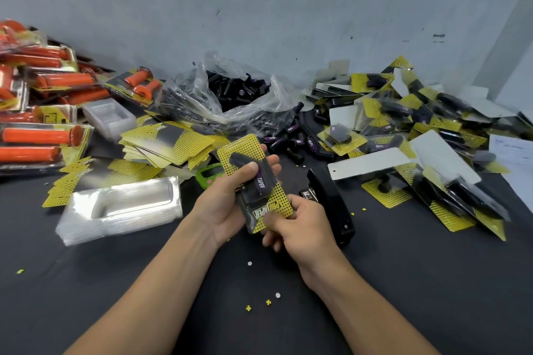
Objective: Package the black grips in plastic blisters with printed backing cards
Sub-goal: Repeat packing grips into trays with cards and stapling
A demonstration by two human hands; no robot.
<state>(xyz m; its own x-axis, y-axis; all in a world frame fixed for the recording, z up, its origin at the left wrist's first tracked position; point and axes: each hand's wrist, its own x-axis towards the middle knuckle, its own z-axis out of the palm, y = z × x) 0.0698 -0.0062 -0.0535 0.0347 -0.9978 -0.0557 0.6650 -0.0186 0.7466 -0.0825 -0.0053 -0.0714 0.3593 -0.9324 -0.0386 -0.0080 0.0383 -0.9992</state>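
The blister pack [279, 199] with a black grip [239, 159] inside is held above the dark table [403, 268]. It is gripped around its middle by the left hand [227, 204], thumb across the blister, and pinched at its near end by the right hand [300, 225]. Its long axis is pointed away from the person, with the far end leaned slightly to the left.

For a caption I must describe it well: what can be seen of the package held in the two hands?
The package is a yellow-and-black dotted card printed PRO TAPER, with a clear blister over a black grip bearing a purple TAPER label. It is held tilted above the dark table. The left hand grips its far part, thumb across the blister; the right hand pinches its near end.
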